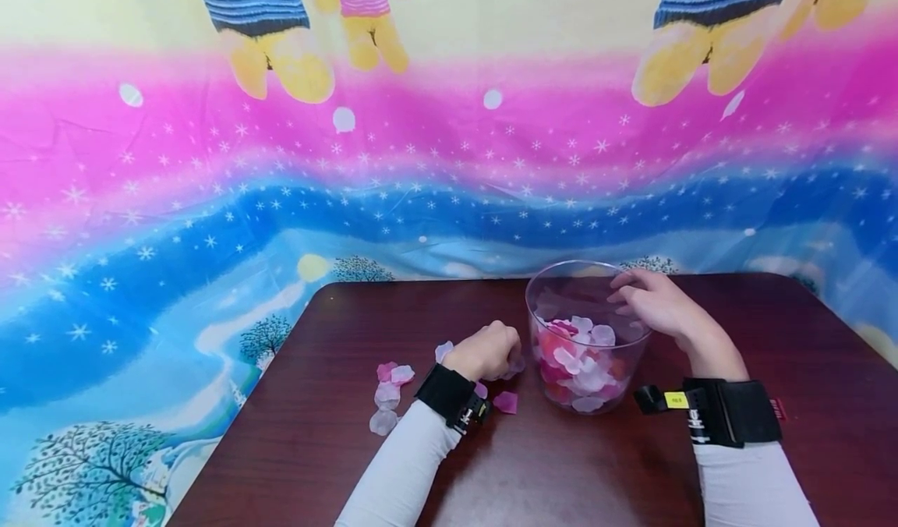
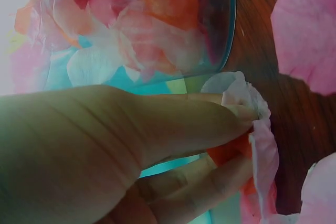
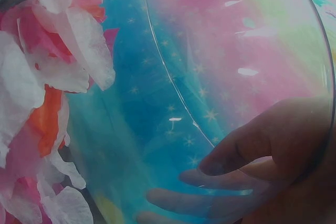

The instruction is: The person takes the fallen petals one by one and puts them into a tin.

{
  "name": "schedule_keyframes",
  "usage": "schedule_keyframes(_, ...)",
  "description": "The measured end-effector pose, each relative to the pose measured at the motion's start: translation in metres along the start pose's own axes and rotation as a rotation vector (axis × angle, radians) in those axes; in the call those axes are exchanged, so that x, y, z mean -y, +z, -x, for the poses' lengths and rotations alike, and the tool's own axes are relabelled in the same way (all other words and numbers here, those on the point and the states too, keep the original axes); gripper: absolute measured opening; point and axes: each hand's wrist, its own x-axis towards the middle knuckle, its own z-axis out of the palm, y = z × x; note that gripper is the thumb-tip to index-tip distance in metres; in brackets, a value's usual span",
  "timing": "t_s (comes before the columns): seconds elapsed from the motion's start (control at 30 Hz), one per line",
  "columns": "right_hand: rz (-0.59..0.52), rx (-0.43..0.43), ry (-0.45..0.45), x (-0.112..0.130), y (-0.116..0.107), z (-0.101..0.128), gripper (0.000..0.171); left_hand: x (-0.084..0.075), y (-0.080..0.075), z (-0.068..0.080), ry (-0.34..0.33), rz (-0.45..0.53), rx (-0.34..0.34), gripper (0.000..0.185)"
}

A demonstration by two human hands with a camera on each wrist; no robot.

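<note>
A clear plastic bucket (image 1: 588, 348) stands on the table, partly filled with pink, white and orange artificial flower petals (image 1: 578, 363). Just left of it, my left hand (image 1: 487, 351) is low over the tabletop. In the left wrist view, thumb and fingers pinch a few petals (image 2: 265, 153), pale pink and orange, close by the bucket's base. My right hand (image 1: 655, 301) reaches over the bucket's right rim, fingers loosely extended above the petal pile. Through the clear wall in the right wrist view, these fingers (image 3: 184, 200) appear spread, with nothing between them and the thumb.
Loose petals lie on the dark wooden table (image 1: 295, 449): a small group (image 1: 387, 394) left of my left wrist and a magenta petal (image 1: 505, 402) near the bucket. Behind the table hangs a colourful printed cloth (image 1: 435, 145).
</note>
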Motion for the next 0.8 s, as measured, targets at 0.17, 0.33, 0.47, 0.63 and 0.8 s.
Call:
schedule_keyframes(0.17,-0.004,-0.001,-0.006,0.0,0.002,-0.001,0.043,0.006,-0.007,0.006,-0.049,0.121,0.023,0.006)
schedule_keyframes(0.33,-0.001,0.0,-0.012,0.001,0.002,-0.002,0.043,0.015,-0.026,0.013,-0.035,0.152,-0.001,0.009)
schedule_keyframes(0.47,0.008,-0.006,-0.016,0.001,0.001,-0.003,0.043,0.023,-0.044,0.019,0.029,0.143,-0.051,0.007)
schedule_keyframes(0.63,0.019,-0.008,-0.013,0.0,0.001,-0.002,0.044,0.029,-0.063,0.03,0.067,0.163,-0.113,0.008)
schedule_keyframes(0.8,0.02,-0.004,-0.013,0.0,0.001,0.0,0.043,0.031,-0.076,0.038,0.124,0.163,-0.202,0.008)
